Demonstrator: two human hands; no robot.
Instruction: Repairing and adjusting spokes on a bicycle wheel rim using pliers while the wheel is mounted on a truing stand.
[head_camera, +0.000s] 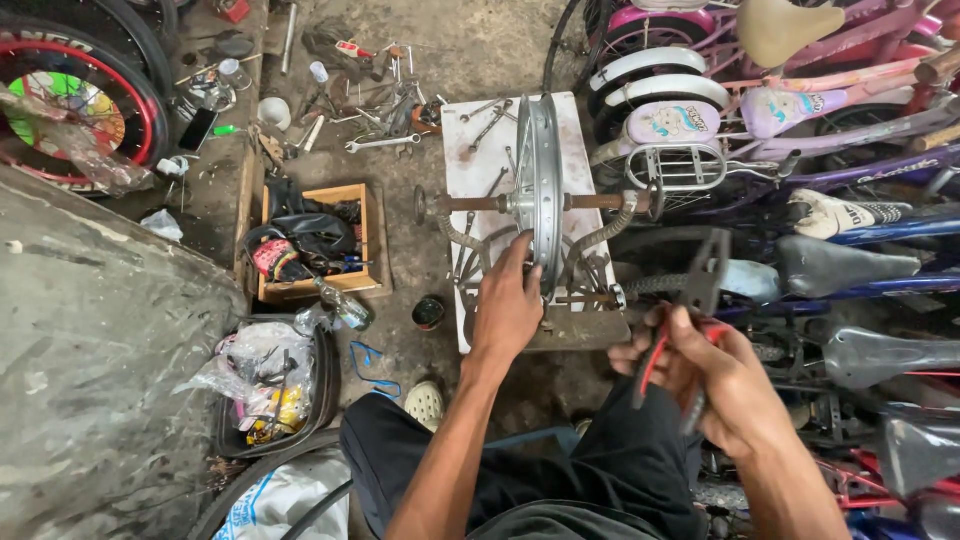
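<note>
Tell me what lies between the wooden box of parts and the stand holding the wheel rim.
Head view: between the wooden box and the stand is mostly bare dirty floor, with a small round tin near the stand's lower corner.
</note>
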